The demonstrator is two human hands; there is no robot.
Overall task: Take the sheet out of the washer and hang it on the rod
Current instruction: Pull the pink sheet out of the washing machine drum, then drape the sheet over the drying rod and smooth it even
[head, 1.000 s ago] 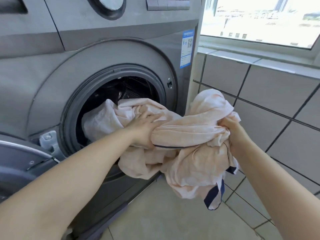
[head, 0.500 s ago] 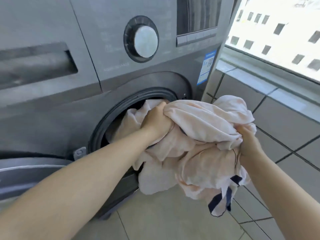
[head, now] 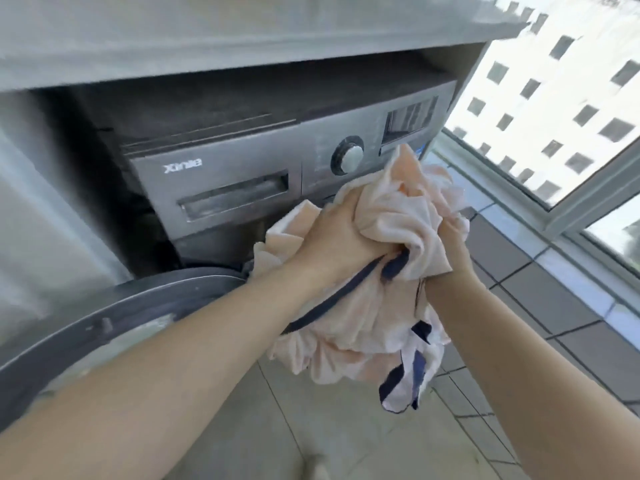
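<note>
Left hand (head: 332,240) & right hand (head: 450,251) both clench the bunched sheet (head: 391,306) w/ curled fingers, prob. keeping it off the floor, just beside the washer (head: 242,188) front.

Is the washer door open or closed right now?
Open: the washer door swings out at lower left while both hands lift the bunched sheet.

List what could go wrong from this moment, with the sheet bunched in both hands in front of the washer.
1. A navy-trimmed end of the sheet hangs low below the hands; it could drag on the tiled floor.
2. The washer door stands open beside the left forearm; the trailing cloth might snag on it.
3. The left hand and right hand grip a wadded bundle, so a fold could slip loose while carrying.
</note>
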